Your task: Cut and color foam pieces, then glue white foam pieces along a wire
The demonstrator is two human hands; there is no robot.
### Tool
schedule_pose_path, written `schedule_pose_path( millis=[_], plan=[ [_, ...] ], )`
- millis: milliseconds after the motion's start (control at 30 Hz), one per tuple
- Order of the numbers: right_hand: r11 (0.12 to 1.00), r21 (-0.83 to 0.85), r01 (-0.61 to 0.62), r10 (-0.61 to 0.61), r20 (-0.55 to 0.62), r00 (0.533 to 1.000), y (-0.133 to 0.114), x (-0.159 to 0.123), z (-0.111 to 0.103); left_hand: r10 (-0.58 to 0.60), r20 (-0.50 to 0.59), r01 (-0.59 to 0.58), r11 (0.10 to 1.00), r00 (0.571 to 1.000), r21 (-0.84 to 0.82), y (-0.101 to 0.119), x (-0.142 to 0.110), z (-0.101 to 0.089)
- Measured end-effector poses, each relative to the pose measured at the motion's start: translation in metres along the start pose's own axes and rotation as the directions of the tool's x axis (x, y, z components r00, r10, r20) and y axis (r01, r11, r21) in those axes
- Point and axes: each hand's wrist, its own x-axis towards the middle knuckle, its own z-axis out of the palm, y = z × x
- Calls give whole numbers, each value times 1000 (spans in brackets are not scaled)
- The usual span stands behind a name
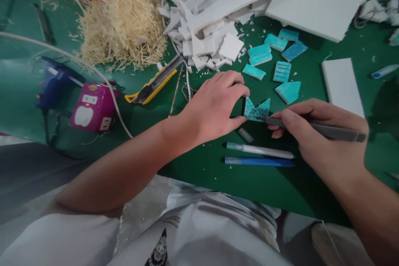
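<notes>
My left hand (218,106) presses its fingertips and thumb on the left edge of a small teal foam piece (257,110) with red dots, lying on the green table (205,170). My right hand (318,133) is closed around a grey pen (330,131), whose tip touches the right side of that piece. Several other teal painted pieces (282,70) lie just beyond. A white pen (260,150) and a blue pen (258,161) lie side by side in front of my hands, with a small grey cap (245,135) near them.
A yellow utility knife (156,85) lies left of my left hand. Behind it are a heap of straw-like sticks (121,29) and white foam scraps (205,29). A pink power strip (93,108) and a blue glue gun (52,83) sit at the left. White foam boards (341,83) lie at the right.
</notes>
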Motion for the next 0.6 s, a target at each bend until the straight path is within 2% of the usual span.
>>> schedule_pose_path(
  millis=[600],
  plan=[
    [1000,-25,2,-1,48,999,-5,1,1,5,-14,-5,1000,1000,-8,0,1,2]
  ],
)
